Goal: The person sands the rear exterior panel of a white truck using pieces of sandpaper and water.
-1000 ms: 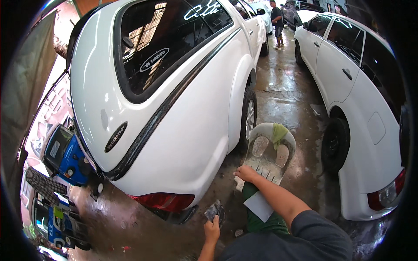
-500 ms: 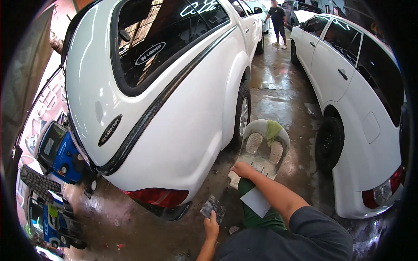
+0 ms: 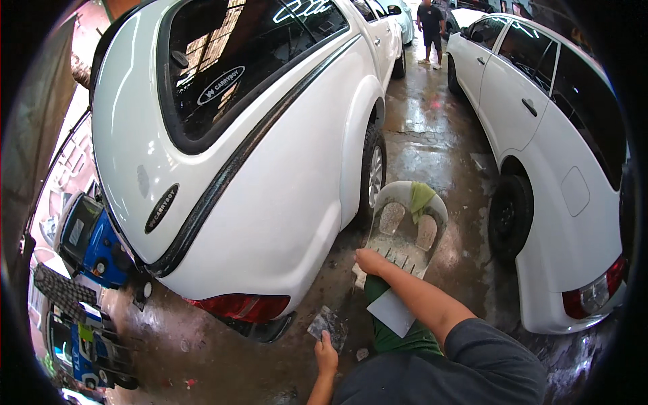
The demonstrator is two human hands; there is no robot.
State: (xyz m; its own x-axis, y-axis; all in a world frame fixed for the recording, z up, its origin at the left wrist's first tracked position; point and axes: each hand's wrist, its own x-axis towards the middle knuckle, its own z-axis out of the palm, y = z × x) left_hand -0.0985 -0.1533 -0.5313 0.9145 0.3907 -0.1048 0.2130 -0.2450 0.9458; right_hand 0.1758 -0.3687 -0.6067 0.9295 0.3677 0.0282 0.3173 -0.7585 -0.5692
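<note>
My left hand [image 3: 326,354] grips the lower edge of a thin, flat, square plate [image 3: 327,325] with grey smears, held low over the wet floor. My right forearm reaches across my body, and my right hand [image 3: 370,261] is closed above my knee, at the near edge of the plastic chair [image 3: 439,209]. What it holds, if anything, is hidden. Below that forearm a white flat sheet [image 3: 391,313] rests on my green-trousered leg. The rear corner of a white pickup with a canopy [image 3: 270,223] stands in front of me to the left.
A green cloth [image 3: 422,198] hangs over the chair's back. Another white car [image 3: 553,196] is parked on the right, with a wet lane [image 3: 425,128] between the vehicles. A person [image 3: 430,30] in dark clothes stands far along it. Blue vehicles [image 3: 94,246] are at the left.
My view has shifted slightly, so the pickup sits a little farther left. My right hand has moved slightly nearer and leftward. The left hand keeps its hold on the plate.
</note>
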